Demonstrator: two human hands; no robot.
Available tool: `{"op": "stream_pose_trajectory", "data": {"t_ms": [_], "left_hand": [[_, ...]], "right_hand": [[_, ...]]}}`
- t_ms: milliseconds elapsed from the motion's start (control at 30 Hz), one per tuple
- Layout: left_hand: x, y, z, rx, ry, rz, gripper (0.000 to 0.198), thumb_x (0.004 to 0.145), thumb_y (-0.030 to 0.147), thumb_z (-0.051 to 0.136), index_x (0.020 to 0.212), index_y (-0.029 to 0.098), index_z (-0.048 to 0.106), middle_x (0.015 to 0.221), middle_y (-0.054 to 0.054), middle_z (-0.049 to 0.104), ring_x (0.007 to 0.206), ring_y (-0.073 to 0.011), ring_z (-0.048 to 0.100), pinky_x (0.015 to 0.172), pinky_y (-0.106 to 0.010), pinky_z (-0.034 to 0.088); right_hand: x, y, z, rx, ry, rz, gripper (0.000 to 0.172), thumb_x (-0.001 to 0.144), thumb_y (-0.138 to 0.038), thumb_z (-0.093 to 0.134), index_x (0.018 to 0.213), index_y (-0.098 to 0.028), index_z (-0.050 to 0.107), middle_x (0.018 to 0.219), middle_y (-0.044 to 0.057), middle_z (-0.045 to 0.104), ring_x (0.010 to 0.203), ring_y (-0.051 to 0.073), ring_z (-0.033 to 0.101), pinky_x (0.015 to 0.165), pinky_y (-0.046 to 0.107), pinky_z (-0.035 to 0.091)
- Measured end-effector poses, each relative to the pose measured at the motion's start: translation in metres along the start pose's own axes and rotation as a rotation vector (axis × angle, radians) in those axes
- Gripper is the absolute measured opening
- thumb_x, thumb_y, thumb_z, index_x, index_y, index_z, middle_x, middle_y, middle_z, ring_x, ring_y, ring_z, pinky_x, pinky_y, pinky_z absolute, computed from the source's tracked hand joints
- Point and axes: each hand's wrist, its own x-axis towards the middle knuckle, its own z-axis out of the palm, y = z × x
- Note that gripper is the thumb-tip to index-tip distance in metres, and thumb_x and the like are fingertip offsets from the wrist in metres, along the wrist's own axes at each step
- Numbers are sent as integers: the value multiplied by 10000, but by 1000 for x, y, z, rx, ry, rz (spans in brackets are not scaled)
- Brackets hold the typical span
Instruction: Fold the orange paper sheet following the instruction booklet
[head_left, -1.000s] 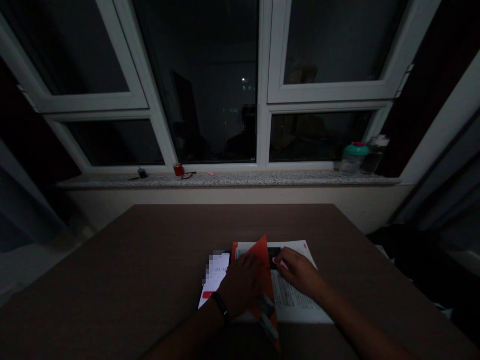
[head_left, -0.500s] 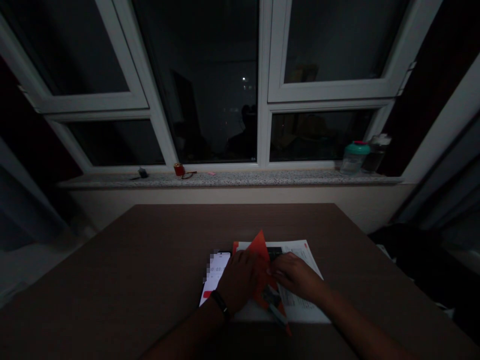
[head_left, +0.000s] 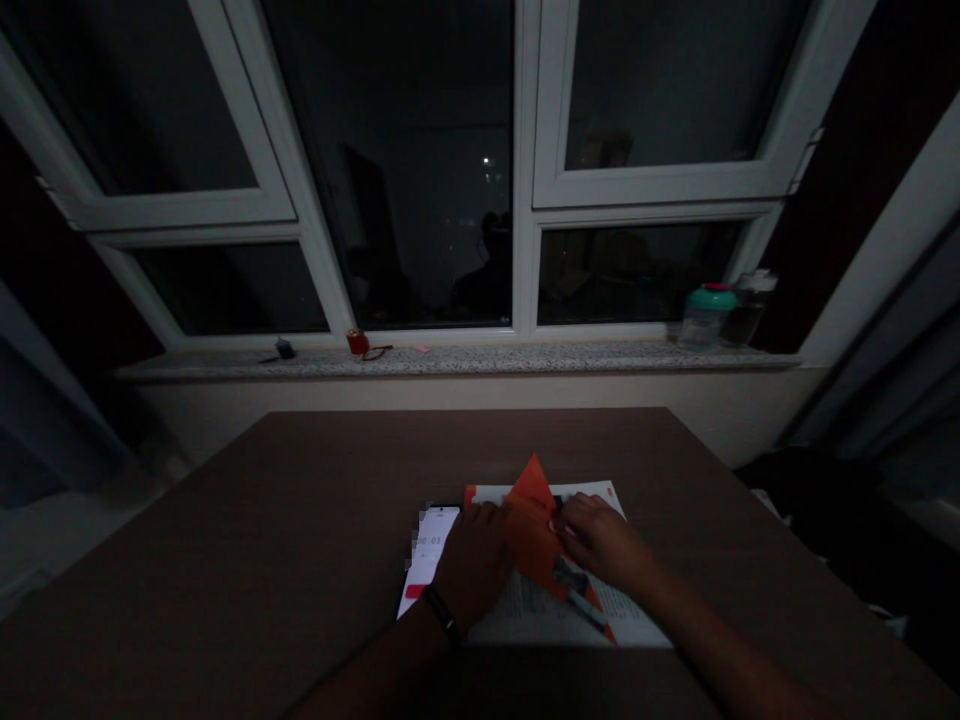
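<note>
A person sits at a dark brown wooden table (head_left: 225, 530), both bare forearms reaching in from the bottom of the view. Between the two hands lies a folded orange-red sheet (head_left: 531, 530), its pointed corner standing up and tilting away from the person, while its lower end slants down and to the right. The left hand (head_left: 472, 565), with a black wristband (head_left: 441, 614) at the wrist, sits just beside the sheet's left edge, its fingers curled and pointing toward the sheet. The right hand (head_left: 604, 545) is at the sheet's right edge, fingers curved inward, with the fingertips (head_left: 561, 528) at or touching that edge. Neither hand is spread flat, but the dim light hides whether either one is pinching the sheet. Under the orange sheet and both hands lies a white printed paper (head_left: 551, 622) covered in lines of small text. Just left of that paper, beside the left hand, a smartphone (head_left: 429, 560) lies lit, showing digits and a red button. Beyond the table, a speckled stone windowsill (head_left: 450, 362) runs below a dark, white-framed window (head_left: 540, 200). At its right end stand a plastic bottle with a teal lid (head_left: 706, 318) and a clear bottle (head_left: 746, 312); near its middle sits a small red object (head_left: 358, 342).
</note>
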Motion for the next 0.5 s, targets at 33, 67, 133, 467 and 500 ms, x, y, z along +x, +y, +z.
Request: {"op": "stream_pose_trajectory", "data": {"t_ms": [33,67,133,467,500], "left_hand": [[0,1,0,-34,19,16,472,892,113,494,1357,184,446,1219,-99,575,1128,-268,527,1009,-434,417],[0,2,-1,-76,31,34,485,886,97,486,1361,186,440,1231,-99,570,1134,-260,529,1017,-424,421],[0,4,-2,-174,44,71,493,899,92,463,1379,193,416,1279,-103,555,1167,-247,530,1031,-410,427],[-3,11,-10,-304,-114,213,475,1009,300,497,1452,226,342,1482,-112,452,1354,-266,428,1122,-465,366],[-3,11,-11,-290,-126,225,467,1016,309,493,1454,230,348,1498,-106,435,1372,-263,408,1134,-469,353]], "right_hand": [[0,0,1,18,2,-3,154,881,-127,532,905,-211,658,878,45,658,845,213,582,790,332,417],[-1,0,2,43,6,-5,158,877,-125,534,909,-214,661,884,45,663,855,214,588,798,333,423],[-1,-1,5,111,15,0,161,875,-126,535,912,-219,661,901,48,672,879,213,604,807,327,441],[-2,-6,5,367,115,149,171,971,-336,493,955,-231,627,822,12,682,736,183,634,675,272,469],[-1,-8,5,375,120,144,187,978,-342,483,986,-232,633,847,16,688,747,183,635,680,272,471]]}}
